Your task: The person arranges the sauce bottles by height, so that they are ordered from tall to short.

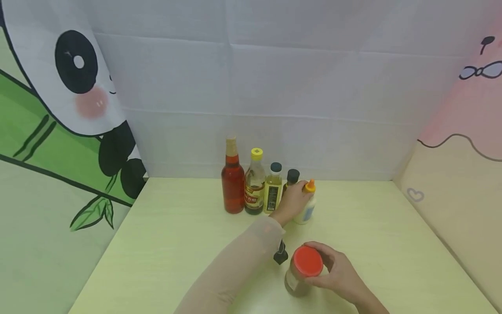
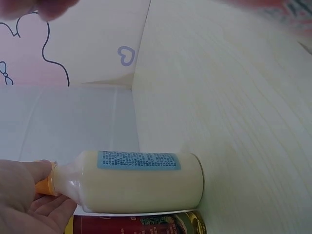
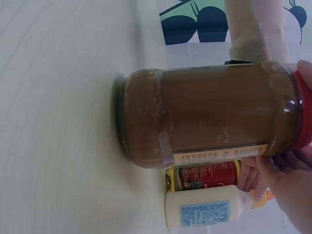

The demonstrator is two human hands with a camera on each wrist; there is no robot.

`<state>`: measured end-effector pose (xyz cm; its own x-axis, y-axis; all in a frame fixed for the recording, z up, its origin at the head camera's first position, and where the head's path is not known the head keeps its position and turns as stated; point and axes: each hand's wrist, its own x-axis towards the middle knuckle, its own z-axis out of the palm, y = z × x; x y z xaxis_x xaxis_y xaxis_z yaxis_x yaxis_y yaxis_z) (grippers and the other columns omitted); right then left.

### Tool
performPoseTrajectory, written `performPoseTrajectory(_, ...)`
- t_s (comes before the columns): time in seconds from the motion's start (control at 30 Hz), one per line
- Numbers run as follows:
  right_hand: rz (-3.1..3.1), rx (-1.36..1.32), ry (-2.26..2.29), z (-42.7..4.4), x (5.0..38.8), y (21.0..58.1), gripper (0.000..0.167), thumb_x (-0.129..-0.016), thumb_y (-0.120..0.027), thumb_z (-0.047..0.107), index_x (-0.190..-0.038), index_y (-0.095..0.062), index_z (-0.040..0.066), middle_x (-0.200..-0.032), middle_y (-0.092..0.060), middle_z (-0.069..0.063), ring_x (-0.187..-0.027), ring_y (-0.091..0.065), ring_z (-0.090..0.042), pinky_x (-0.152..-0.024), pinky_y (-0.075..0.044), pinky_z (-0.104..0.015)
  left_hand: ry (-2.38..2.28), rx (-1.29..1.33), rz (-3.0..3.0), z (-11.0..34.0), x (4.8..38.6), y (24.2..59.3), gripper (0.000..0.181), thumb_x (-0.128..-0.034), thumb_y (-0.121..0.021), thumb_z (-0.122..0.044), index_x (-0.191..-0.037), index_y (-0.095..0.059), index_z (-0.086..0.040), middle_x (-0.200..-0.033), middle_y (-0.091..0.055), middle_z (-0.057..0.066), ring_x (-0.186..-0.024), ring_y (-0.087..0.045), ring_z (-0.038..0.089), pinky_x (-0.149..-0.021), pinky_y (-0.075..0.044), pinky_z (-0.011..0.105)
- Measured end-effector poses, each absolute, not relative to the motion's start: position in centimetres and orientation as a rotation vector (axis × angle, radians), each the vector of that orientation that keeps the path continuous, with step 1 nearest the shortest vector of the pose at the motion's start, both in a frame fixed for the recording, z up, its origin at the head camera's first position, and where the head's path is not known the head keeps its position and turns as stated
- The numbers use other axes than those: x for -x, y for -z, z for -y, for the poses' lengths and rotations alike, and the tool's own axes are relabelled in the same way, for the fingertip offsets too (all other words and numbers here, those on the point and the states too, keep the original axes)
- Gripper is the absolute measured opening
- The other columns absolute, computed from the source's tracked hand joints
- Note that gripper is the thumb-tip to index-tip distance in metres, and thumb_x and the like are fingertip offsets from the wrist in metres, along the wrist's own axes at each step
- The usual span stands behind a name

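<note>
At the right end of a row of bottles, my left hand (image 1: pixel 293 201) pinches the orange cap (image 2: pixel 45 181) of a squeeze bottle (image 2: pixel 141 187) filled with something cream-white. That bottle stands upright on the table, a blue label on its side. Nearer to me, my right hand (image 1: pixel 340 275) grips a glass jar (image 3: pixel 214 114) round its red lid (image 1: pixel 308 261), thumb and fingers on opposite sides. Brown contents fill the jar, which looks upright at table level. Beside the squeeze bottle, partly hidden by my left hand, is a dark-capped bottle (image 1: pixel 293 176) with a red label.
Left along the row stand a pale-yellow oil bottle (image 1: pixel 273 192), a yellow-capped sauce bottle (image 1: pixel 255 187) and a tall red bottle (image 1: pixel 233 187). A white cloth wall (image 1: pixel 188 144) rises behind them. The light wood table (image 1: pixel 168 244) stretches to both sides.
</note>
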<state>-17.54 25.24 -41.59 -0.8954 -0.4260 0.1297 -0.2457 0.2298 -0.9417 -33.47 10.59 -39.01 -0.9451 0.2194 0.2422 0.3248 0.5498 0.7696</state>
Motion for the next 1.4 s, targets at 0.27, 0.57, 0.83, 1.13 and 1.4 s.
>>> performPoseTrajectory(0.27,-2.419,0.517,1.795,-25.5,18.0,40.5,0.069,-0.069,-0.087,0.004,-0.130,-0.055,-0.005,-0.121,-0.063,-0.012,-0.117,-0.055,-0.011,-0.099,-0.038,-0.017,1.428,0.442,2.640,-10.7,33.6,39.3,0.035,-0.0955,-0.065,-0.017,-0.128,-0.060,-0.005,-0.119,-0.066,0.005,-0.109,-0.061,0.017,-0.092,-0.049,0.029)
performPoseTrajectory(0.57,-2.487,0.339,1.796,-26.1,18.7,39.6,0.070,-0.070,-0.087,0.005,-0.132,-0.055,-0.001,-0.127,-0.060,-0.012,-0.122,-0.052,-0.017,-0.097,-0.038,-0.017,1.460,0.422,2.630,-10.7,33.8,39.5,0.035,-0.0959,-0.065,-0.018,-0.128,-0.060,-0.006,-0.119,-0.066,0.005,-0.108,-0.062,0.017,-0.091,-0.050,0.029)
performPoseTrajectory(0.83,-2.555,0.297,1.802,-26.8,19.9,39.3,0.068,-0.074,-0.084,0.006,-0.134,-0.053,-0.001,-0.130,-0.058,-0.015,-0.126,-0.049,-0.026,-0.094,-0.041,-0.018,1.450,0.406,2.618,-10.9,33.7,39.4,0.033,-0.0952,-0.066,-0.018,-0.125,-0.062,-0.005,-0.116,-0.068,0.006,-0.105,-0.063,0.017,-0.089,-0.051,0.029)
performPoseTrajectory(1.13,-2.603,0.186,1.773,-27.4,21.7,38.9,0.073,-0.079,-0.082,0.012,-0.140,-0.046,-0.002,-0.136,-0.054,-0.019,-0.129,-0.046,-0.035,-0.088,-0.044,-0.017,1.480,0.347,2.622,-11.1,34.0,39.7,0.034,-0.0947,-0.066,-0.019,-0.127,-0.061,-0.008,-0.118,-0.067,0.004,-0.106,-0.063,0.017,-0.090,-0.051,0.030)
performPoseTrajectory(1.4,-2.638,0.094,1.794,-27.3,23.4,39.0,0.074,-0.081,-0.080,0.012,-0.142,-0.043,-0.003,-0.141,-0.048,-0.021,-0.133,-0.041,-0.034,-0.101,-0.042,-0.031,1.405,0.377,2.631,-11.2,33.9,39.8,0.034,-0.0954,-0.065,-0.018,-0.127,-0.060,-0.006,-0.118,-0.067,0.006,-0.107,-0.063,0.018,-0.091,-0.050,0.030)
